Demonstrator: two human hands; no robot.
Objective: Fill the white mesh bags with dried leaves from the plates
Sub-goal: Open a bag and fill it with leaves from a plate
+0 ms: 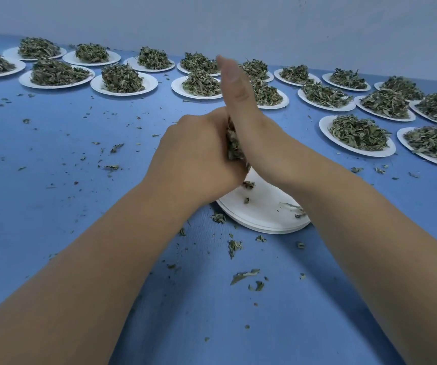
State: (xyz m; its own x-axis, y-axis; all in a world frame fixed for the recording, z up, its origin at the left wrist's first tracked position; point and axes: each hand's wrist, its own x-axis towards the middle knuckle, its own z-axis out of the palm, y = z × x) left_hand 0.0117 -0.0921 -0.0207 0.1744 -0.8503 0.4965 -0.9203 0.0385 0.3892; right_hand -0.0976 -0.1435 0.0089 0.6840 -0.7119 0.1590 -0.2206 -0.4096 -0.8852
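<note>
Two bare hands are being held together above a blue table point(54, 180), with a clump of dried leaves point(233, 146) being squeezed between them. The left hand point(196, 151) is being held knuckles up, its fingers being curled round the clump. The right hand point(243, 109) is being kept flat and upright, fingers straight and pressed together, with its palm being pushed against the leaves; its fingertips are blurred. Directly beneath the hands, a stack of white paper plates point(264, 212) is lying, with a few leaf scraps on the top plate. Rows of white plates heaped with dried leaves point(96, 86) are being shown along the far and right sides of the table, well apart from the hands. Loose leaf crumbs point(245, 275) are lying scattered across the tabletop.
</note>
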